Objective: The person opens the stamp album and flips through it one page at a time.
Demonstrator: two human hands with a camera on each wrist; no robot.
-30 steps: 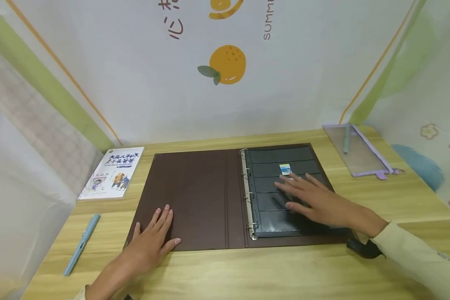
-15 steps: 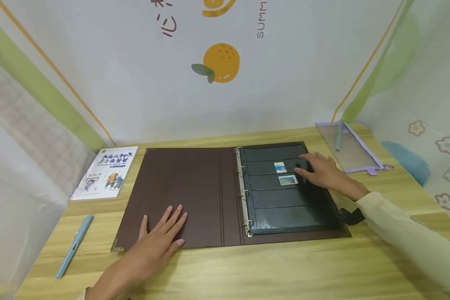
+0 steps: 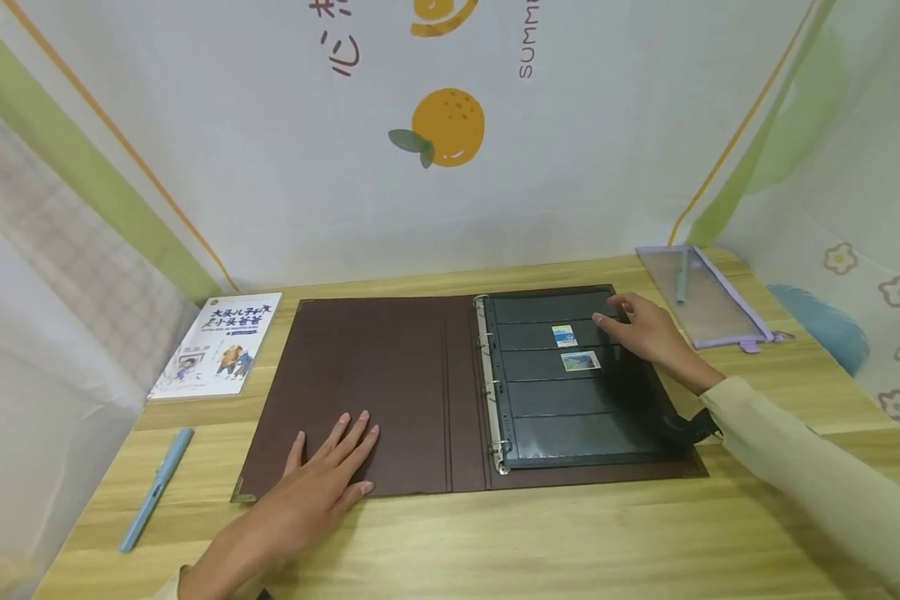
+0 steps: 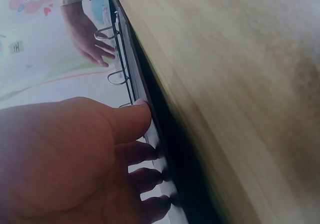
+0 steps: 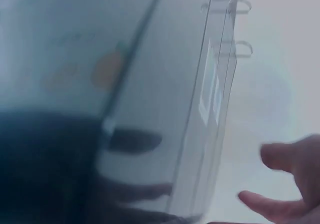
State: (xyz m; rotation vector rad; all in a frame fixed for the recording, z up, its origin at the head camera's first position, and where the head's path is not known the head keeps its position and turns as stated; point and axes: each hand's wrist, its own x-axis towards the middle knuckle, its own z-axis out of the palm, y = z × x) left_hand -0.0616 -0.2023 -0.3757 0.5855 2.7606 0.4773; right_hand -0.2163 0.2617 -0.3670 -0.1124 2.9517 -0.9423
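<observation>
A dark brown ring binder lies spread out on the table in the head view. Metal rings hold a black pocket page on its right side. Two stamps sit in the page's strips: a blue-and-white stamp and, just below it, a landscape stamp. My left hand rests with spread fingers on the lower part of the left cover. Near the page's upper right edge is my right hand, thumb and fingers apart, as the right wrist view shows; nothing is between them.
At the left lie a white illustrated booklet and a blue pen. A purple-edged mesh pouch with a green pen inside lies at the back right. Behind the wooden table hangs a fruit-printed cloth.
My right hand has moved from over the middle of the page to its upper right edge, uncovering the landscape stamp. The left hand stays on the cover.
</observation>
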